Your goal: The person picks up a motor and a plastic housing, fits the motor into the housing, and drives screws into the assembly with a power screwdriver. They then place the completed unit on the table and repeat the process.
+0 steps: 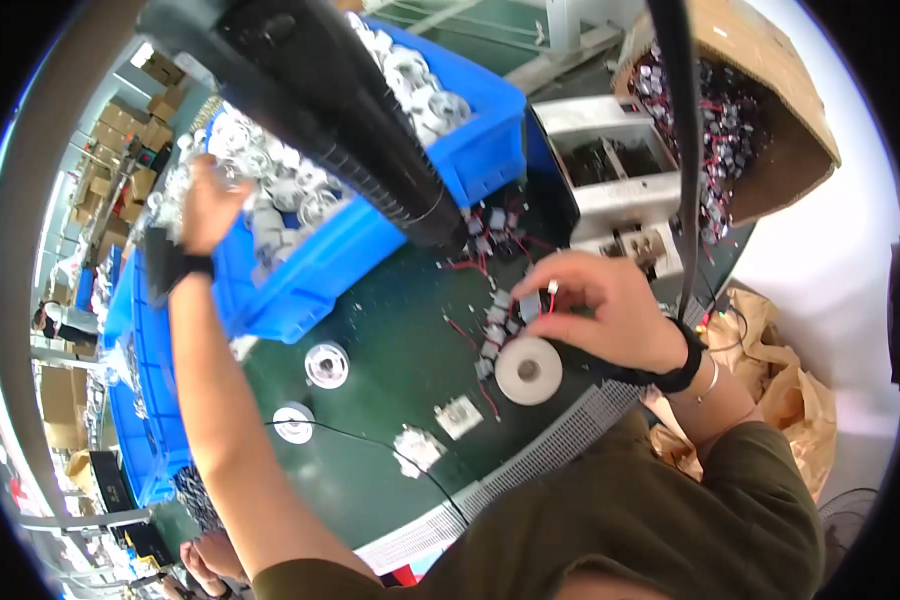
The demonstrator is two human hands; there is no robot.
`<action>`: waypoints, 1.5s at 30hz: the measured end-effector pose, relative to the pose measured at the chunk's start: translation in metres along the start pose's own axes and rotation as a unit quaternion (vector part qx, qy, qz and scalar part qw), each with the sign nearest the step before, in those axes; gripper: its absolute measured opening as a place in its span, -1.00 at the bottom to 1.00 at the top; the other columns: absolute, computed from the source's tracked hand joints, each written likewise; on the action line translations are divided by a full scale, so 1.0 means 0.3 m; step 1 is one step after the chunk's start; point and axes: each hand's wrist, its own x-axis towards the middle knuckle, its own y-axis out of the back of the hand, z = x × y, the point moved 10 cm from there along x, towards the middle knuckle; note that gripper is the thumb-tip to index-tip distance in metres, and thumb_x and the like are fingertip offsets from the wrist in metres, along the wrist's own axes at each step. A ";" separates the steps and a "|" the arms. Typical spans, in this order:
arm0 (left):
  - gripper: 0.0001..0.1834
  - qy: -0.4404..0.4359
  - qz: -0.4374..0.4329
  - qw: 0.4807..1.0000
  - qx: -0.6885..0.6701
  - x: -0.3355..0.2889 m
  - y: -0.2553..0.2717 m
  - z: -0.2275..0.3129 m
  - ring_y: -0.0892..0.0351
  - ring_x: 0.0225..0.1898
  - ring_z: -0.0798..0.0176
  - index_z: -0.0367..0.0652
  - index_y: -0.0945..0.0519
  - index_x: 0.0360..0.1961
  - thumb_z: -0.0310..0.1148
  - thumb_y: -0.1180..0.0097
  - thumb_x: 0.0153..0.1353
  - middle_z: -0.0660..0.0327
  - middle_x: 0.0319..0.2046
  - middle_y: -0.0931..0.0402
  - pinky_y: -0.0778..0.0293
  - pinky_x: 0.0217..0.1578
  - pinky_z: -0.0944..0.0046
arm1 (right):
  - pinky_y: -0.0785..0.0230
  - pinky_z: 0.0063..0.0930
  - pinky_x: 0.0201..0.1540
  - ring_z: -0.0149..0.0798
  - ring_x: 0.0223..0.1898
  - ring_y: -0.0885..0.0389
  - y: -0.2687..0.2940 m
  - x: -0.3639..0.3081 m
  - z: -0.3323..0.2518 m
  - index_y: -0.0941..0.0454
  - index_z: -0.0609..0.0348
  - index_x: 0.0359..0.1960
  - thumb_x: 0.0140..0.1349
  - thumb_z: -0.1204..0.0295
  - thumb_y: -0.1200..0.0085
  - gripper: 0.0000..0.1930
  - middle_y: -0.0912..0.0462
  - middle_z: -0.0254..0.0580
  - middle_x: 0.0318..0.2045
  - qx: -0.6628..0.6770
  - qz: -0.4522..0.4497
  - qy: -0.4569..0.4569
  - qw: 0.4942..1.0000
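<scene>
My left hand (210,208) is at the far left bin, over white round plastic parts (295,185). Its fingers, a little blurred, bend round a pale shiny part (231,173). On the right, my right hand (610,312) pinches a small grey block (531,305) with a red wire and a white plug. More such grey blocks (495,318) lie in a row on the green table, beside the fingertips. Just below that hand is a white round reel-like disc (528,370). Two smaller white round parts (327,365) rest on the table between my arms.
A black tube (370,130) slants over the blue bins (480,110). At the back right, a cardboard box (785,110) spills wired grey blocks beside a metal fixture (620,200). White square pieces (458,417) and a thin black cable (370,437) lie near me. Another person's hands (210,560) show lower left.
</scene>
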 end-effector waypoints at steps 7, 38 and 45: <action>-0.38 -0.261 -0.168 0.943 -0.122 -0.643 -0.011 0.834 -0.49 -0.08 -0.02 -0.21 -0.38 0.01 -0.53 -0.21 -0.22 0.04 -0.13 -0.44 -0.38 -0.03 0.22 | -0.46 -0.57 -0.19 -0.40 -0.19 -0.54 0.059 -0.030 -0.009 -0.45 0.34 -0.15 0.05 0.72 -0.12 -0.71 -0.52 -0.18 -0.18 0.080 0.013 0.026 0.996; -0.03 -0.218 -0.020 0.939 -0.265 -0.844 -0.247 0.957 -0.35 0.08 -0.14 -0.33 -0.26 0.13 -0.26 -0.48 -0.36 -0.08 0.01 -0.37 -0.32 0.04 0.05 | -0.32 -0.39 0.02 -0.08 -0.08 -0.47 -0.085 -0.066 -0.228 -0.45 0.26 -0.06 -0.01 0.67 -0.11 -0.61 -0.50 -0.06 -0.13 -0.278 -0.088 0.295 0.910; -0.64 -0.268 0.073 0.919 -0.279 -0.910 -0.257 0.976 -0.50 -0.17 0.03 -0.27 -0.58 -0.28 -0.49 -0.35 -0.20 0.09 -0.19 -0.47 -0.50 -0.23 0.17 | -0.42 -0.56 -0.36 -0.39 -0.36 -0.55 -0.070 0.318 -0.390 -0.22 0.35 0.07 0.03 0.35 -0.28 -0.37 -0.52 -0.17 -0.27 0.147 0.084 0.182 0.969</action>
